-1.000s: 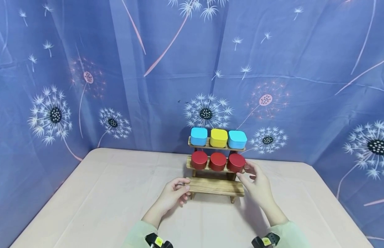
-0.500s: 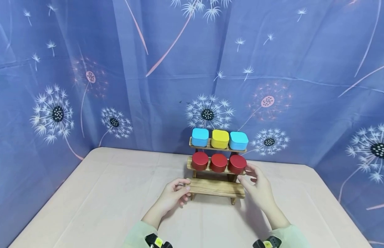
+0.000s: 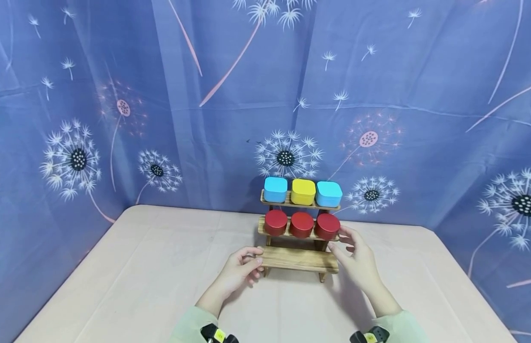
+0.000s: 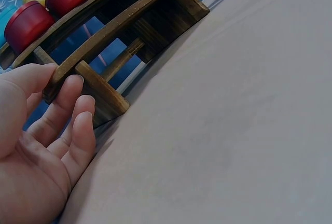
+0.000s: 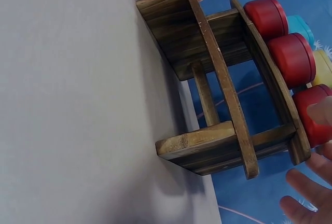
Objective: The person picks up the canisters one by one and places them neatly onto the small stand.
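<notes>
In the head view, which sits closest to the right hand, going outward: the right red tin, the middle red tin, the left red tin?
From the right hand:
1. Right red tin, at the middle shelf's right end, by the fingers.
2. Middle red tin, centre of that shelf.
3. Left red tin, far left end.

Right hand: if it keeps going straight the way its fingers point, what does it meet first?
Most likely the rightmost red tin on the middle shelf of the wooden rack. The right hand is beside the rack's right end, fingers aimed up and left at that tin. Whether a fingertip already touches it is hard to tell.
</notes>
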`<state>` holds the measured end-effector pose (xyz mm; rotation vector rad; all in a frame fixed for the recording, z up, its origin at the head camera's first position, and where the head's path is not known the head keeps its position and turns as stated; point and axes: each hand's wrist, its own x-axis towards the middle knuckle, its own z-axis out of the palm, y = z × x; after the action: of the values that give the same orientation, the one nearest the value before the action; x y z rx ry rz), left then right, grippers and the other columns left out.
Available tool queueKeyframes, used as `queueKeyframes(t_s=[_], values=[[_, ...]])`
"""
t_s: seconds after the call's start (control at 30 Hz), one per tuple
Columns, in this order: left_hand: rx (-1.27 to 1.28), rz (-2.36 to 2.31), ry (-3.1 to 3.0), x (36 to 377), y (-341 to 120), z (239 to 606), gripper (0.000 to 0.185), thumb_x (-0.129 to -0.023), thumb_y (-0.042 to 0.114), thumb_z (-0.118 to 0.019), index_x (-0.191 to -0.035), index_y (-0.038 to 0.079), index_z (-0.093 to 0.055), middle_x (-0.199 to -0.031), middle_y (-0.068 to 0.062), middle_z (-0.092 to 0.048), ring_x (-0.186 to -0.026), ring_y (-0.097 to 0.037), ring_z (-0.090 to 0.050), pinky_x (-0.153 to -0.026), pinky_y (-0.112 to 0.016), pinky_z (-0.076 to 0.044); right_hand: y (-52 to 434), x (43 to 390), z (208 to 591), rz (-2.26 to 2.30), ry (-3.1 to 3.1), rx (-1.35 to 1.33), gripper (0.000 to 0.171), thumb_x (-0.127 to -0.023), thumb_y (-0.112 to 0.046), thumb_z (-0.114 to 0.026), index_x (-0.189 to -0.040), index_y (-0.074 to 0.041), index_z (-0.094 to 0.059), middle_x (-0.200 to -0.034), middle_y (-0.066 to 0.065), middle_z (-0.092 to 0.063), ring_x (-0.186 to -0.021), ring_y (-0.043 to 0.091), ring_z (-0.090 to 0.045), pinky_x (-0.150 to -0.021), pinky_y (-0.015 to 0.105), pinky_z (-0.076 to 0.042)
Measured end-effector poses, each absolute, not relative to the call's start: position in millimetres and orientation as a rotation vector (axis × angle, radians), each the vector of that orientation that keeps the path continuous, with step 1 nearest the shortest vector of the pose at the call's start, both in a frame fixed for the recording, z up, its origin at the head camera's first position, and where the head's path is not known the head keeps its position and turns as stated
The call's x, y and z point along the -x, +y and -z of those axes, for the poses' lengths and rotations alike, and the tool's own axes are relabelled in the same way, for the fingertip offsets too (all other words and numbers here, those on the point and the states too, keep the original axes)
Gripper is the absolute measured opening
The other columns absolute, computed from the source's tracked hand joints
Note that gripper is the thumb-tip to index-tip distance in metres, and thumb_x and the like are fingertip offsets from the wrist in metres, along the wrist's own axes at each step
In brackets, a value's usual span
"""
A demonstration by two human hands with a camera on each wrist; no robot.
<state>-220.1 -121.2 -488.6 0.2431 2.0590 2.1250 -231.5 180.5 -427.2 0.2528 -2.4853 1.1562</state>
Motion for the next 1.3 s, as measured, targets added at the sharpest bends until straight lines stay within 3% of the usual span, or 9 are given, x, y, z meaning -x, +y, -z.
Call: queueKeyframes(t_s=[0.33, 0.93, 1.17, 1.3], values=[[-0.233, -2.112, 2.073, 219.9, -123.2, 489.2, 0.036, -0.091, 0.017, -0.062, -0.121, 0.0, -0.053, -0.08, -0.006, -0.067, -0.061, -0.008, -0.058, -0.048, -0.02, -0.05, 180.1, 229.8, 431.8, -1.193, -2.482, -0.257, 0.051, -0.086, -0.017, -0.068, -0.131, -0.003, -0.049, -0.125, 0.016, -0.06, -0.103, 0.03, -0.063, -0.086, 0.046, -0.052], [-0.24, -2.076, 2.119, 220.4, -128.1, 485.1, 0.037, -0.092, 0.018, -0.06, -0.125, 0.004, -0.052, -0.081, -0.004, -0.066, -0.063, -0.01, -0.058, -0.05, -0.023, -0.052, 177.1, 229.8, 431.9, -1.183, -2.468, -0.272, 0.047, -0.087, -0.017, -0.067, -0.13, -0.006, -0.051, -0.126, 0.012, -0.06, -0.102, 0.032, -0.063, -0.085, 0.043, -0.052], [-0.284, -1.907, 2.379, 220.9, -137.7, 474.8, 0.053, -0.094, 0.018, -0.058, -0.142, 0.007, -0.038, -0.093, -0.015, -0.066, -0.069, -0.021, -0.061, -0.06, -0.031, -0.055, 189.0, 233.4, 427.7, -1.158, -2.566, -0.377, 0.055, -0.089, -0.025, -0.065, -0.135, -0.004, -0.045, -0.133, 0.017, -0.054, -0.112, 0.034, -0.057, -0.091, 0.052, -0.047], [-0.289, -1.642, 2.64, 222.6, -150.7, 464.4, 0.062, -0.095, 0.032, -0.055, -0.147, 0.009, -0.03, -0.121, -0.019, -0.06, -0.098, -0.032, -0.063, -0.085, -0.046, -0.053, 203.2, 235.9, 424.7, -1.025, -2.651, -0.405, 0.063, -0.091, -0.037, -0.061, -0.141, -0.004, -0.039, -0.139, 0.022, -0.047, -0.123, 0.041, -0.048, -0.097, 0.061, -0.041]])
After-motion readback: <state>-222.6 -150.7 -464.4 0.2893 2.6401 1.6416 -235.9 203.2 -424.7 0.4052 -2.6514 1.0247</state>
